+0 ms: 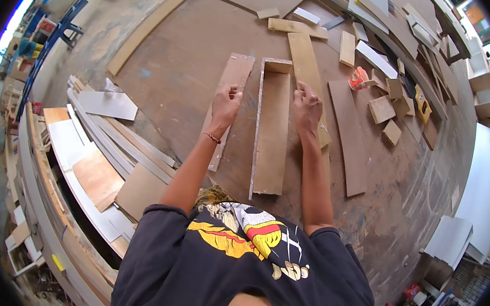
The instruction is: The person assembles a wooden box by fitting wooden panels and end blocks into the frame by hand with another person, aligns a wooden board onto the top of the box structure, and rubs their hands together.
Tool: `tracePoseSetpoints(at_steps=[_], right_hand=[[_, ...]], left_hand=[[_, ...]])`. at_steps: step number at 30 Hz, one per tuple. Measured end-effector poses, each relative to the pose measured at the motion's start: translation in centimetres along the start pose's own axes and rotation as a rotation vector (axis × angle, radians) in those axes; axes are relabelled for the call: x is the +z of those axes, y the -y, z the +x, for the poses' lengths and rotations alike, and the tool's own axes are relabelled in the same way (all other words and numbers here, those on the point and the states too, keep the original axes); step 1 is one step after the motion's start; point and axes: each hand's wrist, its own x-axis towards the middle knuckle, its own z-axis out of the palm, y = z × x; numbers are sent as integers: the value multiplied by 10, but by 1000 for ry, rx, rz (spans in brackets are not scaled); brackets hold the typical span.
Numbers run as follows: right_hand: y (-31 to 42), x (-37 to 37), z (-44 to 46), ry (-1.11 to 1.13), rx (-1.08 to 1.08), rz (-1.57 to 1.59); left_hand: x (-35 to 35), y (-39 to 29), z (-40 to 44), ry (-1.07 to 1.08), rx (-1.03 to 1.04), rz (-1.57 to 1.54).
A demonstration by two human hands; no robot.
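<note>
A narrow, shallow wooden box [256,131] lies lengthwise in front of me, between my two hands. It has an end piece at its far end. My left hand [225,106] is closed above a flat brown board [238,69] left of the box; whatever its curled fingers hold, if anything, is hidden. On the other side, my right hand [308,107] is closed in a pinch just beside the box, over a long pale wooden strip [303,57]. I cannot make out what sits between those fingers.
Another brown board [346,141] lies to the right. Beyond it are several wood offcuts [382,109], an orange-and-white cup [358,78] and a yellow-handled saw [422,105]. Stacked strips and panels [105,168] line the left side. White panels [481,189] stand at far right.
</note>
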Motion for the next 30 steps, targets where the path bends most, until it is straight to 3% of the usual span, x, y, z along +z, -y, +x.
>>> tracePoseSetpoints(at_steps=[2, 3, 5, 7, 8, 10, 17, 18, 19, 20, 21, 22, 24, 26, 28, 30], right_hand=[[-15, -29, -15, 63, -47, -388], [-13, -42, -23, 62, -49, -394], [-4, -68, -38, 257, 250, -529], [-14, -77, -54, 310, 243, -583], [-20, -80, -63, 367, 231, -631], [-31, -80, -75, 370, 226, -613], [-31, -97, -91, 300, 225, -463], [-31, -104, -94, 294, 235, -465], [-30, -111, -96, 326, 330, -107], [-31, -117, -100, 349, 418, 253], [-32, -122, -104, 376, 417, 443], [-32, -128, -110, 364, 423, 442], [-21, -140, -125, 481, 595, 887], [-16, -140, -140, 491, 576, 875], [-8, -135, -154, 478, 416, 734], [-3, -138, -167, 456, 433, 738]], left_hand=[[2, -12, -11, 18, 19, -13], [4, -23, -18, 10, 37, -19], [8, -41, -30, 9, 56, -29], [14, -52, -39, -64, 279, 61], [16, -55, -44, -52, 280, 57], [21, -64, -51, -94, 453, 60], [25, -77, -89, 131, 555, 19], [26, -78, -95, 246, 416, -13], [28, -81, -102, 358, 277, -44], [29, -83, -110, 371, 278, -45], [27, -89, -119, 524, 47, -254], [27, -96, -126, 667, -190, -459], [26, -108, -139, 719, -237, -491], [25, -114, -147, 769, -292, -520], [24, -116, -152, 786, -114, -358], [27, -108, -149, 811, -92, -311]])
